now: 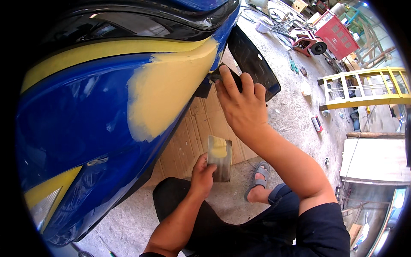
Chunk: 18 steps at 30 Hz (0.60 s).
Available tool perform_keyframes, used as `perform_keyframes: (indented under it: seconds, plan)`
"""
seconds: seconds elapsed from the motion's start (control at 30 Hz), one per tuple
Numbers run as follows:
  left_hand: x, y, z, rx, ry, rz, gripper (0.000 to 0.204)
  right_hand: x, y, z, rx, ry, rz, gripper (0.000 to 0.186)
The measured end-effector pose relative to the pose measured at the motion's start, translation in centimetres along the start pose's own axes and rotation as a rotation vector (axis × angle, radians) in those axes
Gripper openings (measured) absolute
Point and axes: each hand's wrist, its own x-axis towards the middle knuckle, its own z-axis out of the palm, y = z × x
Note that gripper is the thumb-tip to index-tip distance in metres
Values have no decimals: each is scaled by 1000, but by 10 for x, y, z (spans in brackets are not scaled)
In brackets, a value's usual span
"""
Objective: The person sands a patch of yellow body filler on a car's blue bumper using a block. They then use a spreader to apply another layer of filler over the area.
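Tan filler (167, 92), seemingly smooth, partly coats the blue panel (77, 103).

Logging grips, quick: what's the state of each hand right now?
Left hand: closed, holding a grey plate smeared with tan paste.
Right hand: closed, holding a black flat tool.

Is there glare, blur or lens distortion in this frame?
Head view: reflections streak the glossy black trim and blue panel; the tan filler patch looks matte; left hand and right hand seem reasonably sharp; fisheye corners go black.
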Motion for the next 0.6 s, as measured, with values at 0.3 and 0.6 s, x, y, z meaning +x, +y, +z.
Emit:
perform_keyframes:
  seconds: [0.3, 0.6]
  plan:
    - [-3, 0, -1, -18, -19, 2, 41, -10, -5, 4, 35, -33, 78, 29]
    - [-5, 2, 1, -22, -32, -28, 44, -5, -4, 0, 49, -72, 58, 34]
